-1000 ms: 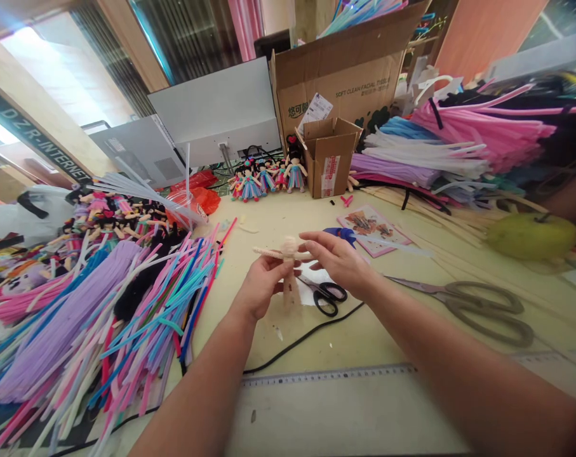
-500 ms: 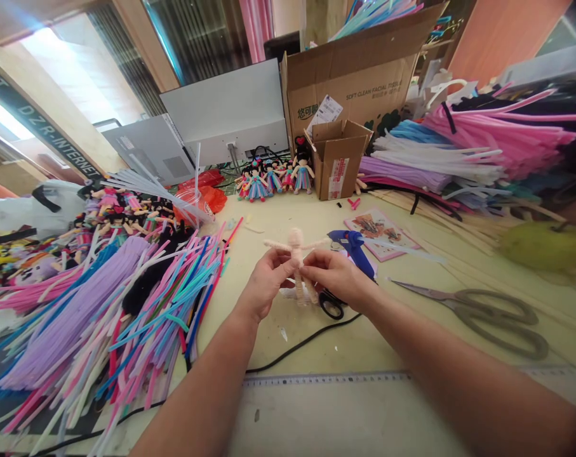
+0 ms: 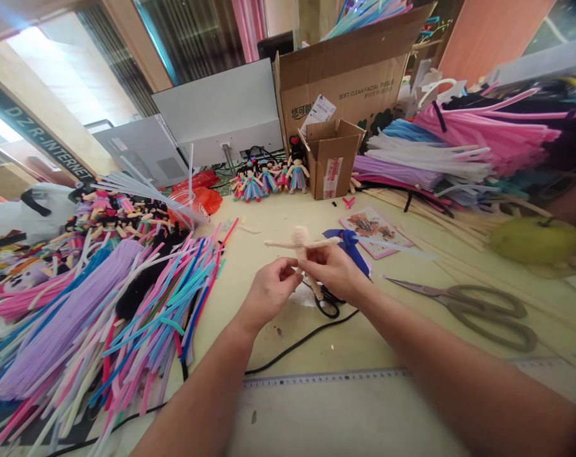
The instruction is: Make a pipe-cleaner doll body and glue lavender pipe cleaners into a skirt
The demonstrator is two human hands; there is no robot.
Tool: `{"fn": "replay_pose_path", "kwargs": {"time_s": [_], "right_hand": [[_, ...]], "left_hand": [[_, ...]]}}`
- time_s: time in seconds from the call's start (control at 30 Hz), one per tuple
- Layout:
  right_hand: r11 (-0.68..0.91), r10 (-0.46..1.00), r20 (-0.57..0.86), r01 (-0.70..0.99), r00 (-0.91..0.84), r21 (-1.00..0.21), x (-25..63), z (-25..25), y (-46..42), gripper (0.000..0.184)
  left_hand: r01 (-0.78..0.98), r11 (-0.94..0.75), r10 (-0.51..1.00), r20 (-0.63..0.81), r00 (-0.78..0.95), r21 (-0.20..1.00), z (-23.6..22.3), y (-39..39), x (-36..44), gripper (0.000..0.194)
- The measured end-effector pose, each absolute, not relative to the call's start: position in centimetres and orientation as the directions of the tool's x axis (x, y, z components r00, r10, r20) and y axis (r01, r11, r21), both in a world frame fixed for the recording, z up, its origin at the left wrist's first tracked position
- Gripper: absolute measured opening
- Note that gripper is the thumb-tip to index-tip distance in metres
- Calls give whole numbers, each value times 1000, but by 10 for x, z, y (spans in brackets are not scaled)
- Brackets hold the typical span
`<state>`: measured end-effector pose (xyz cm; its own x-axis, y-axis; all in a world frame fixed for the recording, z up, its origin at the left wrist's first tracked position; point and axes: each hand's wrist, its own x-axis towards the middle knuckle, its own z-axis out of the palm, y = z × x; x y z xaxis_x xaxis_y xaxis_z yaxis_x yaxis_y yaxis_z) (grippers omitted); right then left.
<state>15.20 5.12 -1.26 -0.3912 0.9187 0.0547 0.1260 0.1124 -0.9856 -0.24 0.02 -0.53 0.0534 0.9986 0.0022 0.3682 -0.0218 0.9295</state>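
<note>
A small beige pipe-cleaner doll figure [image 3: 301, 242] with a round head and outstretched arms is held up over the table. My right hand [image 3: 334, 271] is closed round its body from the right. My left hand [image 3: 270, 294] pinches its lower part from the left. A blue glue gun [image 3: 350, 246] lies just behind my right hand. Black-handled small scissors [image 3: 326, 307] lie on the table under my hands.
A heap of coloured pipe cleaners [image 3: 97, 304] fills the left; pink, white and purple bundles [image 3: 459, 152] lie at the right. Large grey scissors [image 3: 478, 308], a green fruit [image 3: 535, 240], a ruler [image 3: 326, 378], a black cable [image 3: 297, 343], cardboard boxes [image 3: 333, 158] and finished dolls [image 3: 268, 178] stand around.
The doll figure has tilted and shifted slightly as my fingers reworked their grip on its body. The glue gun, hidden a second ago, shows behind my right hand.
</note>
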Motion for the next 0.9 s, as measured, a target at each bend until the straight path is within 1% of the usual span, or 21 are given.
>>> {"fn": "replay_pose_path", "kwargs": {"time_s": [0.03, 0.13, 0.2, 0.27, 0.37, 0.47, 0.53, 0.67, 0.8, 0.9], "right_hand": [[122, 916, 65, 121, -397, -985, 152, -12, 51, 21], [129, 906, 80, 93, -415, -987, 152, -10, 49, 23], [131, 898, 89, 69, -431, -989, 152, -10, 48, 23], [132, 888, 99, 42, -449, -990, 151, -10, 49, 22], [114, 877, 99, 3, -471, -994, 152, -9, 50, 21], [34, 862, 34, -10, -506, -999, 154, -4, 51, 21], [-16, 848, -14, 2, -530, -1000, 155, -2, 51, 25], [-79, 841, -56, -21, -538, -997, 154, -2, 49, 36], [-69, 828, -43, -26, -559, -997, 154, -5, 49, 33], [-39, 807, -30, -3, -590, -999, 154, -8, 49, 35]], "left_hand": [[390, -8, 999, -5, 33, 921, -5, 0, -3, 26], [436, 23, 1000, -23, -5, 900, -4, 0, -4, 25], [440, 40, 999, -39, -13, 897, -3, 0, -5, 23], [408, 62, 998, -65, -7, 911, 0, 0, -5, 21], [308, 87, 995, -96, 15, 947, 4, -1, -4, 21], [170, 109, 993, -116, 32, 979, 7, -1, -4, 26], [109, 118, 993, -120, 17, 987, 7, 0, -6, 28], [81, 93, 996, -93, -2, 992, 2, 4, -12, 29], [102, 59, 998, -54, -43, 993, -2, 7, -16, 33], [67, 62, 996, -57, -71, 996, -4, 9, -17, 32]]}}
